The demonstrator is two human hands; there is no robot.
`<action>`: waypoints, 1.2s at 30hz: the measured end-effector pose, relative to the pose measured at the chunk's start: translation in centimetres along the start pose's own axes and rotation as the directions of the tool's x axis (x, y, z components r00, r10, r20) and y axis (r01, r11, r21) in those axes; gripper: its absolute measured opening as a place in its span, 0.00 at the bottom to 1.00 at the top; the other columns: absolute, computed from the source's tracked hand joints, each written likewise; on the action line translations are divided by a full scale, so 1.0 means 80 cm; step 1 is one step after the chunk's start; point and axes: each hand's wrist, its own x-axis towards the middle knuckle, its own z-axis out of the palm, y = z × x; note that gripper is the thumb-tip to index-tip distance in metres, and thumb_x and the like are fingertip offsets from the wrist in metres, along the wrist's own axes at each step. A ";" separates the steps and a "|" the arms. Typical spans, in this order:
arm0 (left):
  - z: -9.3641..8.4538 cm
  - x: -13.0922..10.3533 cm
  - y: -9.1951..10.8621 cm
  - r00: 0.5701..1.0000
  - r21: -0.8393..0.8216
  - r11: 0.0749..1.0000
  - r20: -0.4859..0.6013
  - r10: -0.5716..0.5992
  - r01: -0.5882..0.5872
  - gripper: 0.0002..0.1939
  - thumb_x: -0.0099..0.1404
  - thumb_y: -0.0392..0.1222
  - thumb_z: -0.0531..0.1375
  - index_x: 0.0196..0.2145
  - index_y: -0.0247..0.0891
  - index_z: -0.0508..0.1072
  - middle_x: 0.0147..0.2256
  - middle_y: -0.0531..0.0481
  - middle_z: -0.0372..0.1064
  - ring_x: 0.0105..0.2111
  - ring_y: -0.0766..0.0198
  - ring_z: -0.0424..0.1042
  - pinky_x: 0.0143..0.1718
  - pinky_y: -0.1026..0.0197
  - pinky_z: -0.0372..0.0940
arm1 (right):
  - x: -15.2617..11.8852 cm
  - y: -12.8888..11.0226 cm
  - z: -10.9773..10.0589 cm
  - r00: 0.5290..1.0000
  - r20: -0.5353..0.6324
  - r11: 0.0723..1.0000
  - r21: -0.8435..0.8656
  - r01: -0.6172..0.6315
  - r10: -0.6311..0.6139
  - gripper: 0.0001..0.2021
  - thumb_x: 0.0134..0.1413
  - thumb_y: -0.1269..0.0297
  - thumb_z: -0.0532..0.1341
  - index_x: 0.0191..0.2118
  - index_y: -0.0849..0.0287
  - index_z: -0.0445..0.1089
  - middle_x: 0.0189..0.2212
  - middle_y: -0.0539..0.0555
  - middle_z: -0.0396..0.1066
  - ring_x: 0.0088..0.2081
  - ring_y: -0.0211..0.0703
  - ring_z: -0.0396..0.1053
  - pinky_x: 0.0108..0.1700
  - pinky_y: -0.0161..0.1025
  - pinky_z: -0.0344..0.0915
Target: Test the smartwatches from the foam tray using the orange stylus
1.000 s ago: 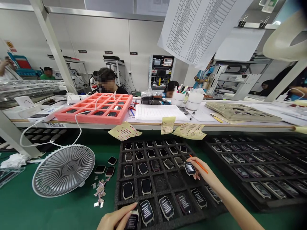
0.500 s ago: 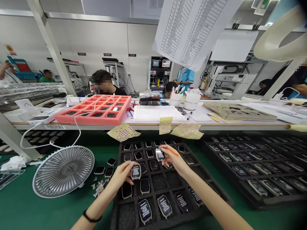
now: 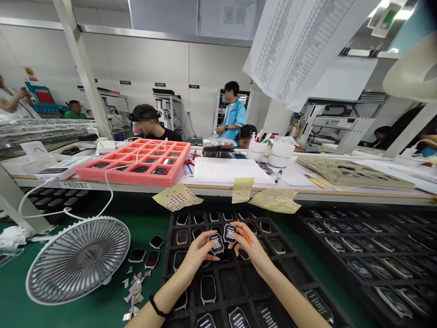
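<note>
My left hand [image 3: 202, 250] grips a watch [image 3: 216, 243] by its left edge, its lit screen showing lines of white text. Close beside it, my right hand [image 3: 246, 240] holds a second watch [image 3: 230, 233], also lit with white text. An orange stick-like tool [image 3: 244, 233] is tucked between the fingers of my right hand. Both hands are over a black foam tray [image 3: 232, 279] whose compartments hold several watches. Some screens in the near row show text, while others are dark.
A fan [image 3: 80, 259] stands at left, near loose watches [image 3: 137, 255] and small stickers [image 3: 134, 291]. Another black tray [image 3: 344, 269] lies at right. A shelf [image 3: 218, 189] crosses ahead, carrying a pink foam tray [image 3: 160, 178] and papers [image 3: 232, 171]. People are beyond it.
My left hand has moved right and my right hand slightly down, bringing the two watches side by side. The view has shifted, and a person in a blue jacket now shows more fully.
</note>
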 end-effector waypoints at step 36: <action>0.000 -0.008 0.007 0.996 0.095 0.992 0.044 0.073 -0.077 0.21 0.56 0.50 0.60 0.44 0.36 0.72 0.39 0.45 0.71 0.39 0.57 0.69 0.35 0.59 0.70 | -0.015 0.000 0.005 1.000 0.019 0.999 -0.038 0.024 -0.024 0.16 0.46 0.58 0.64 0.41 0.55 0.64 0.31 0.51 0.68 0.25 0.39 0.70 0.22 0.35 0.64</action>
